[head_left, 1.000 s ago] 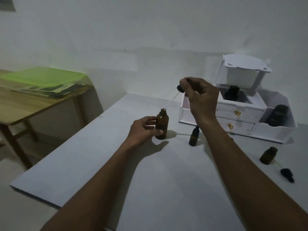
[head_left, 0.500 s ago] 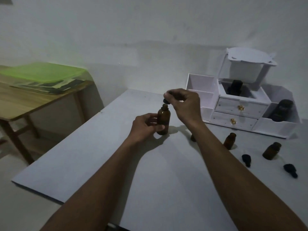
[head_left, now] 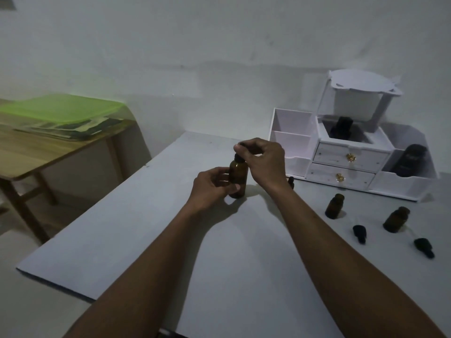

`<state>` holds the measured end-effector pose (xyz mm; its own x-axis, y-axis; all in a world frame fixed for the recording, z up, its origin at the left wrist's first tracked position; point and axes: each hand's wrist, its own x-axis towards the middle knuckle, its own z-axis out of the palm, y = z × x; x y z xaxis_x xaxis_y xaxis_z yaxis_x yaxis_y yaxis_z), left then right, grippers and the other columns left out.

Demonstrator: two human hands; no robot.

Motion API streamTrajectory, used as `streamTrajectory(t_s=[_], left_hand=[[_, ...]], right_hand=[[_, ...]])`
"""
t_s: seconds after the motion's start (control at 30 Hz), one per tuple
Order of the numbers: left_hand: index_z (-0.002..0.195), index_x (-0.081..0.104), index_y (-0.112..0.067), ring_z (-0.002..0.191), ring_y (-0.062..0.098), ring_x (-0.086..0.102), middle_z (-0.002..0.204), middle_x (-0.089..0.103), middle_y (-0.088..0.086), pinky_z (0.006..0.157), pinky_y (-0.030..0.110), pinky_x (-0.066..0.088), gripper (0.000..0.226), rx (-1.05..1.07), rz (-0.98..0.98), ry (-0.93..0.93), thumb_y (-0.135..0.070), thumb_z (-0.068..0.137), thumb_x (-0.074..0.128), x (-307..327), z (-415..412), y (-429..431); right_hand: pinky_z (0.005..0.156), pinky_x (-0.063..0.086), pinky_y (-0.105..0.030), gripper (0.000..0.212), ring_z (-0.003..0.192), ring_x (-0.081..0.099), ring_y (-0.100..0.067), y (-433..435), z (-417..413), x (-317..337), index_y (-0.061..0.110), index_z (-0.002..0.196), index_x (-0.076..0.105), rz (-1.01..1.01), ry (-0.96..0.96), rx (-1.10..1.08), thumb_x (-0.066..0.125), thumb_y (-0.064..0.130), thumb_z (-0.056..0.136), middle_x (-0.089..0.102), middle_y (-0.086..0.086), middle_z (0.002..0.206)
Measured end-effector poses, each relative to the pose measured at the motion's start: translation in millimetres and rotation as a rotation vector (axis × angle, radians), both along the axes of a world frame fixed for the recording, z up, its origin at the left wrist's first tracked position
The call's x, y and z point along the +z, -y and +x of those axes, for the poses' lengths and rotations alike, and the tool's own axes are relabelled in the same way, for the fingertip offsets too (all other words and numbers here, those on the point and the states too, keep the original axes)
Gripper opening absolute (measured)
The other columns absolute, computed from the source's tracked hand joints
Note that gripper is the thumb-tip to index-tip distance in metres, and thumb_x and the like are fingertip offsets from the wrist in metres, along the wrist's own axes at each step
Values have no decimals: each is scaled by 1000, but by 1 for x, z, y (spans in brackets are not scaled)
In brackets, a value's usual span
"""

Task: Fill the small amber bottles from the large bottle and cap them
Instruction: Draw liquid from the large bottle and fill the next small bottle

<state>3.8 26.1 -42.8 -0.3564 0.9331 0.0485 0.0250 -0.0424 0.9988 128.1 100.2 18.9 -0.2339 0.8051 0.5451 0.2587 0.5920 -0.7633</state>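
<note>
amber large bottle (head_left: 238,178) upright in left hand (head_left: 212,185); right hand (head_left: 264,162) pinching dropper cap (head_left: 240,156).

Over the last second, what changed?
The right hand brought the dropper down from above into the neck of the large bottle and now pinches it there. The left hand kept holding that bottle upright on the table.

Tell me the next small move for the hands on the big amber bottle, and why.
Probably twist the dropper cap tight: the right hand pinches it on the neck of the large bottle, which the left hand steadies upright on the table.
</note>
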Motion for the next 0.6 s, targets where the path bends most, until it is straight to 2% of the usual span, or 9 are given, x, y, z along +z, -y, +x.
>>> streamTrajectory(t_s=[0.1, 0.2, 0.33, 0.43, 0.47, 0.53, 0.57, 0.6], left_hand=[[122, 70, -16, 104, 23, 70, 111, 75, 0, 86, 44, 62, 52, 3, 6, -30, -7, 74, 88, 1, 1, 0], [125, 69, -16, 102, 17, 70, 111, 74, -2, 82, 29, 59, 52, 4, 13, -73, -10, 77, 87, 0, -1, -2], [119, 73, -18, 103, 23, 72, 106, 77, -1, 89, 48, 60, 52, 23, -9, -10, -10, 71, 90, -1, -1, -2], [119, 73, -17, 102, 26, 73, 105, 78, 1, 88, 51, 60, 52, 15, 0, 8, -8, 70, 90, 0, 0, -1], [119, 73, -17, 101, 25, 73, 105, 78, 1, 86, 49, 61, 52, 15, 5, 8, -8, 71, 90, -1, 0, -2], [119, 71, -15, 100, 21, 73, 104, 77, -2, 77, 33, 63, 48, 12, 4, -18, -7, 75, 88, 1, 0, 0], [120, 70, -16, 99, 18, 72, 105, 76, -3, 72, 25, 62, 47, 10, -1, -37, -7, 77, 87, 3, 1, 2], [121, 69, -16, 100, 18, 71, 106, 75, -4, 70, 23, 61, 47, 7, -6, -42, -7, 78, 86, 3, 2, 2]], right_hand=[[69, 43, -2, 13, 76, 64, 6, -1, -1, 1, 15, 95, 78, -12, -8, -9, 75, 26, 88, 74, 7, 87], [67, 43, -1, 10, 74, 65, 4, -1, -3, 1, 15, 90, 77, -28, -19, -13, 75, 24, 87, 72, 8, 82], [64, 44, -3, 8, 72, 65, 1, -2, -4, 2, 14, 83, 76, -36, -45, -14, 77, 21, 85, 71, 6, 76], [67, 47, -7, 8, 74, 66, -1, -2, -6, 3, 13, 83, 76, -28, -45, -27, 77, 21, 85, 72, 5, 77], [70, 49, -10, 8, 75, 68, -3, -1, -6, 3, 13, 85, 76, -31, -54, -29, 77, 21, 85, 72, 4, 79], [75, 53, -15, 10, 79, 70, -6, 1, -4, 2, 15, 89, 78, -40, -70, -26, 76, 23, 86, 74, 5, 83], [77, 53, -15, 11, 81, 70, -6, 2, -4, 3, 15, 92, 78, -40, -66, -21, 76, 25, 87, 75, 5, 85], [77, 53, -13, 13, 82, 70, -5, 4, -2, 5, 15, 95, 78, -33, -54, -16, 76, 26, 87, 76, 5, 88]])
